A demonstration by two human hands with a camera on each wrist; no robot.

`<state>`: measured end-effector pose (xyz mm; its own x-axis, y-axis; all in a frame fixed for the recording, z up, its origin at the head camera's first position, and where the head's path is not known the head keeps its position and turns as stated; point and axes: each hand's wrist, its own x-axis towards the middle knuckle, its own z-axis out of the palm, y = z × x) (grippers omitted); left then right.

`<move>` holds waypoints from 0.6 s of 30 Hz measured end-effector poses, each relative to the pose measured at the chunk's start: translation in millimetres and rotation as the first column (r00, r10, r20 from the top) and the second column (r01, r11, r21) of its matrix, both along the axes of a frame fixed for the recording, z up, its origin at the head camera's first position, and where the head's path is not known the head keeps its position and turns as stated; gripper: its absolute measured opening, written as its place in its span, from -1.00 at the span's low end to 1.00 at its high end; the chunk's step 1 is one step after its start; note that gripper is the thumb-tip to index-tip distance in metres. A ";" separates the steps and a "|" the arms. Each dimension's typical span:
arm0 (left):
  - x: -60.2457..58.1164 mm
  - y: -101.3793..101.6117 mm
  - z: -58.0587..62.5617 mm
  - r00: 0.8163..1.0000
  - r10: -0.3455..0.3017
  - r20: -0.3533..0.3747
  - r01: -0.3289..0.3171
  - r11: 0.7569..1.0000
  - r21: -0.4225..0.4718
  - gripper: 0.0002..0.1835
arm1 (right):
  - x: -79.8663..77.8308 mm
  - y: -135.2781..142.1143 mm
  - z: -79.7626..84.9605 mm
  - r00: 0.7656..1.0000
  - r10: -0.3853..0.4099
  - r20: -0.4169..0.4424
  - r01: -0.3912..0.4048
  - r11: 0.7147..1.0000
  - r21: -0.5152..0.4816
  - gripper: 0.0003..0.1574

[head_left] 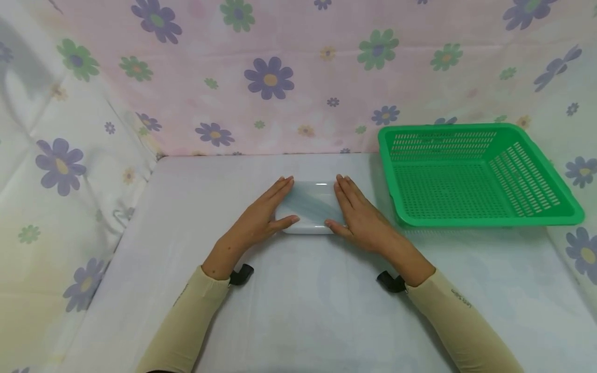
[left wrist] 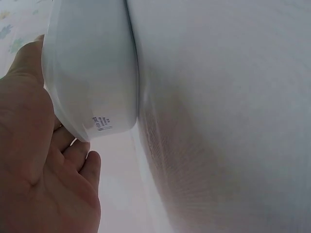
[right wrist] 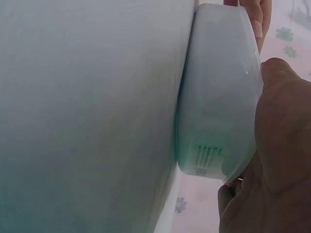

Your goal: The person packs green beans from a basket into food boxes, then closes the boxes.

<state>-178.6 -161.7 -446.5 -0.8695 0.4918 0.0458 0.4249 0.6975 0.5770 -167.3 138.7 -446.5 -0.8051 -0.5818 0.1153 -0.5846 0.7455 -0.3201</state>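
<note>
A white plastic food container [head_left: 310, 210] lies on the table with shiny clear film stretched over its top. At its left end is my left hand [head_left: 256, 217], fingers straight along the far corner and thumb on the near top edge. My right hand [head_left: 366, 220] mirrors it at the right end, fingers together and thumb over the near edge. In the left wrist view, small dark print shows on the container's side [left wrist: 90, 73], with film drawn around the rim by the palm. From the right wrist, a printed label [right wrist: 209, 158] shows on the wall.
A green plastic basket [head_left: 400, 220] with slotted walls stands at the right, beyond my right hand. White cloth covers the table [head_left: 308, 311]. Flowered cloth [head_left: 298, 119] hangs along the back and both sides. Black wrist mounts [head_left: 392, 282] stick out below my wrists.
</note>
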 end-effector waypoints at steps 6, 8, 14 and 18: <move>1.4 4.1 -1.1 0.998 -0.018 -0.068 0.017 1.000 -0.015 0.02 | 2.5 -4.4 3.1 0.999 -0.034 0.001 0.034 0.999 0.030 0.18; 1.3 5.7 -2.3 0.995 -0.025 -0.101 0.023 1.000 -0.019 0.02 | 2.4 -5.6 2.8 0.999 -0.035 -0.008 0.036 0.999 0.033 0.18; 1.2 10.9 -4.3 0.989 -0.053 -0.137 0.051 0.999 -0.016 0.02 | -0.7 -8.3 -0.4 0.998 0.012 -0.054 -0.010 0.999 0.034 0.12; 0.7 15.4 -2.3 0.982 -0.086 -0.166 0.082 0.996 -0.031 0.01 | -2.8 -9.3 -0.5 0.997 0.028 -0.075 -0.025 0.999 0.041 0.10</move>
<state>-177.8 -146.4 -448.8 -0.8062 0.5655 0.1741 0.5714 0.6678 0.4770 -170.2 129.4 -447.0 -0.7791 -0.6083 0.1516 -0.6259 0.7407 -0.2442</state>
